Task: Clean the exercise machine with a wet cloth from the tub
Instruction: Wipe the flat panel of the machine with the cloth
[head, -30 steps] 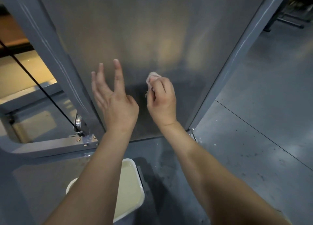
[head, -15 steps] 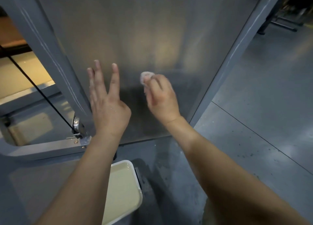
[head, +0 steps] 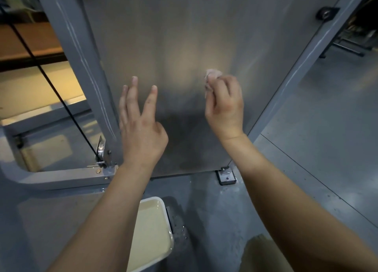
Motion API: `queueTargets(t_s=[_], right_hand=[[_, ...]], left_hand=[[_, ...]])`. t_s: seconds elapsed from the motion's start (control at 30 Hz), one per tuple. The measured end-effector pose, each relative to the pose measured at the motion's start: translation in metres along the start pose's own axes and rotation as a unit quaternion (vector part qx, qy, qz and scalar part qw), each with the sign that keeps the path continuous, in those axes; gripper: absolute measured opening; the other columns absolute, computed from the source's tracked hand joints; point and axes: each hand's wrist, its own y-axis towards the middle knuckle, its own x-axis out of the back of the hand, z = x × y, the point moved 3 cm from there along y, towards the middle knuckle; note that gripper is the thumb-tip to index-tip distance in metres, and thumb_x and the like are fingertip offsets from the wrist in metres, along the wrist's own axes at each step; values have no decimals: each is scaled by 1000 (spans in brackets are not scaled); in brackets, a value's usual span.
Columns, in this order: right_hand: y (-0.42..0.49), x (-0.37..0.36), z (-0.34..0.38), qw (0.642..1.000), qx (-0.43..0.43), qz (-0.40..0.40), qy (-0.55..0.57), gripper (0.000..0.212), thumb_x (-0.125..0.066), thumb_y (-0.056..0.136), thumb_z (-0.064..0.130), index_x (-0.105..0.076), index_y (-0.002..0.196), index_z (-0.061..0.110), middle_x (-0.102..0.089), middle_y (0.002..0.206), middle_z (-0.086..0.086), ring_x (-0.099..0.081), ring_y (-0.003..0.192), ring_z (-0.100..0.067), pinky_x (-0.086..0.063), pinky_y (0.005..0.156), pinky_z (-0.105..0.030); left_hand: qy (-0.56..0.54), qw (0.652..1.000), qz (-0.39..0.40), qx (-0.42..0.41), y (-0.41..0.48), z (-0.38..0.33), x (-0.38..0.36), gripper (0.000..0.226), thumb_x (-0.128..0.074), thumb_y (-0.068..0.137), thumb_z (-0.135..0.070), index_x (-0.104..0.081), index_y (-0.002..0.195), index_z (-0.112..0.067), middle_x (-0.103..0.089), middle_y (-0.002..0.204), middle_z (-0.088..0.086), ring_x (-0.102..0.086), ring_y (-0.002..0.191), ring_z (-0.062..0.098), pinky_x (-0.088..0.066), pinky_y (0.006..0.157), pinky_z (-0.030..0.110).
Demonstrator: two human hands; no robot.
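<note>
The tub point(head: 151, 198) of cloudy water sits on the floor nearest us, handy for re-wetting. Beyond it, the left hand point(head: 141, 132) is empty with its fingers spread by the machine's steel panel point(head: 184, 36), likely for balance. Further right, the right hand point(head: 225, 105) pinches the bunched cloth point(head: 212, 73) against the panel to wipe.

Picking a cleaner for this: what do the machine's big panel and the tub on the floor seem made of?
Panel: likely brushed metal, matte grey, giving soft, blurred reflections. Tub: probably white plastic, with a smooth rounded rim; it holds cloudy water.
</note>
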Motion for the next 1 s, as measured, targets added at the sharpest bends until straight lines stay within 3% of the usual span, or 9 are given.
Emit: queueTargets(t_s=[0.07, 0.23, 0.37, 0.43, 0.5, 0.6, 0.8, 0.93, 1.0], right_hand=[[0, -2, 5, 1000, -16, -20, 17, 29, -56, 90, -13, -69, 114, -4, -62, 105, -14, -61, 83, -39, -53, 79, -42], [-40, -10, 14, 974, 115, 193, -13, 40, -59, 89, -6, -69, 124, 12, -65, 105, -10, -55, 83, -34, -56, 60, -43], [38, 17, 1, 998, 67, 12, -3, 30, -51, 91, -10, -71, 112, -2, -65, 99, -19, -63, 84, -39, -54, 76, -44], [41, 12, 6, 998, 59, 2, 0, 33, -50, 90, -11, -70, 116, -6, -67, 108, -20, -64, 89, -41, -54, 80, -45], [6, -5, 12, 986, 124, 112, -29, 41, -50, 91, -9, -65, 128, -1, -66, 115, -17, -59, 87, -40, -57, 70, -46], [-23, -5, 8, 939, 206, 266, -65, 37, -58, 91, 0, -67, 124, 13, -66, 112, -5, -55, 86, -30, -54, 46, -40], [43, 10, 6, 991, 113, 67, 3, 34, -48, 96, -5, -69, 121, -2, -68, 110, -17, -62, 86, -40, -54, 79, -44], [-17, -3, 10, 953, 165, 251, -47, 38, -52, 92, 0, -59, 127, 12, -62, 113, -8, -54, 89, -34, -57, 56, -44], [-6, 5, 6, 942, 184, 277, -42, 33, -58, 92, 3, -65, 122, 17, -63, 112, -5, -55, 90, -32, -56, 52, -43]], left_hand=[[-8, 1000, -9, 4, 2, -2, 0, 81, -52, 80, 9, -42, 155, -22, -10, 171, 5, -6, 157, 29, -24, 123, 54], [-22, 999, 15, 35, 2, -9, -4, 87, -52, 81, 7, -34, 158, -27, -1, 172, -2, -1, 158, 25, -24, 124, 50], [-23, 998, 33, 42, 3, -8, 0, 87, -52, 83, 6, -31, 159, -29, 4, 172, -6, 4, 158, 20, -23, 125, 46], [-25, 998, 35, 42, 3, -9, 1, 87, -53, 82, 6, -32, 159, -29, 3, 172, -6, 3, 158, 21, -23, 125, 47], [-28, 998, 41, 50, 3, -11, 2, 87, -52, 83, 5, -31, 160, -29, 4, 172, -6, 4, 158, 20, -20, 126, 45], [-26, 996, 58, 64, 4, -16, 3, 87, -52, 85, 2, -26, 161, -30, 10, 171, -10, 8, 158, 17, -19, 125, 43], [-9, 995, 77, 65, 4, -16, 8, 88, -54, 86, 0, -23, 162, -32, 15, 170, -12, 10, 157, 16, -26, 124, 49], [-9, 993, 95, 64, 5, -17, 10, 82, -53, 87, -1, -29, 160, -30, 17, 170, -11, 10, 158, 17, -20, 126, 47], [-6, 993, 101, 61, 5, -17, 12, 81, -54, 88, -2, -29, 160, -29, 17, 170, -10, 9, 158, 18, -20, 126, 47]])
